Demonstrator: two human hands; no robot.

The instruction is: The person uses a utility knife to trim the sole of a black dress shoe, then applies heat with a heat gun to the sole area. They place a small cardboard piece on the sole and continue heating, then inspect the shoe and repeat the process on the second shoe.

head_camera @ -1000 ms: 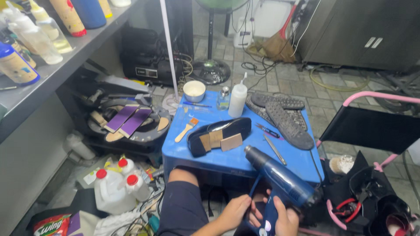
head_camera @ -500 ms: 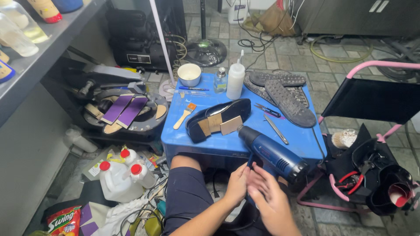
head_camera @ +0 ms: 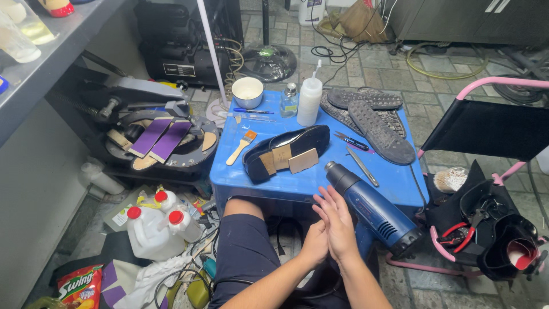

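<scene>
My left hand (head_camera: 315,245) and my right hand (head_camera: 336,222) are pressed palm to palm, fingers straight, holding nothing, just in front of the blue plastic table (head_camera: 251,184). A blue heat gun (head_camera: 373,209) lies right beside my right hand, its nozzle resting on the table's near edge. Behind my hands a black shoe (head_camera: 289,150) lies on its side with tan patches on its sole. A wooden brush (head_camera: 241,147) lies to the shoe's left.
On the table stand a white bowl (head_camera: 247,91), a small glass bottle (head_camera: 289,100) and a squeeze bottle (head_camera: 309,100); rubber soles (head_camera: 378,129) and thin metal tools (head_camera: 362,166) lie there too. To the right are a pink-framed chair (head_camera: 486,127) and a tool bag (head_camera: 494,232). White jugs (head_camera: 153,232) and a press with purple pads (head_camera: 160,138) are at left.
Both hands have let go of the heat gun's handle and come together palm to palm. The heat gun now lies at rest on the table edge.
</scene>
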